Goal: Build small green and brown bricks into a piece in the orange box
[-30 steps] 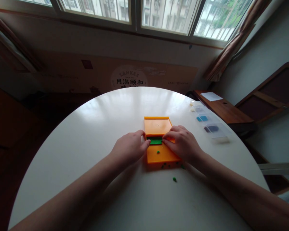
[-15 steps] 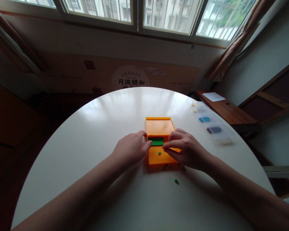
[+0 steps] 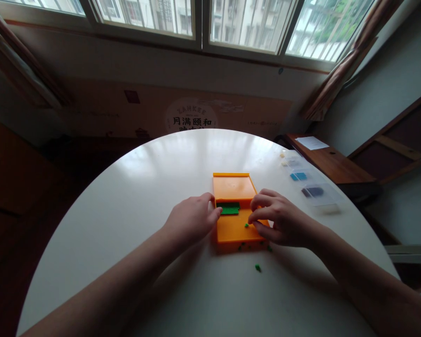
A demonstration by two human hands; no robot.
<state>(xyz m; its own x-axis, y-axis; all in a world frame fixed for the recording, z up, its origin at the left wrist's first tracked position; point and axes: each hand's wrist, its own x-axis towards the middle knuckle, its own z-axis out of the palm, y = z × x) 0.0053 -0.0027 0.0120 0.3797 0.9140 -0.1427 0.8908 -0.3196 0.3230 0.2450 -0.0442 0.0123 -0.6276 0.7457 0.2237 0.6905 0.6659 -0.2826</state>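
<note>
An open orange plastic box (image 3: 242, 236) lies on the table with its lid folded back. My left hand (image 3: 191, 215) grips the box's left side, its thumb over the edge beside a green studded block (image 3: 228, 208) inside. Over the right part of the box is my right hand (image 3: 279, 217), fingers curled and thumb and index tips close together. Just left of those tips sits a small green piece (image 3: 246, 225); whether they touch it is unclear, and anything between them is hidden. Several more green bits lie by the box's front edge, and a larger green piece (image 3: 257, 267) lies nearer me.
The white round table (image 3: 126, 224) carries a row of clear plastic compartments (image 3: 317, 196) at the right, holding blue, dark and pale pieces. Beyond its right edge stands a brown wooden desk (image 3: 344, 164) with a paper (image 3: 312, 142) on it.
My right hand has shifted to the right, away from the green block. The small green piece in the box now lies farther right. My left hand keeps its hold on the box.
</note>
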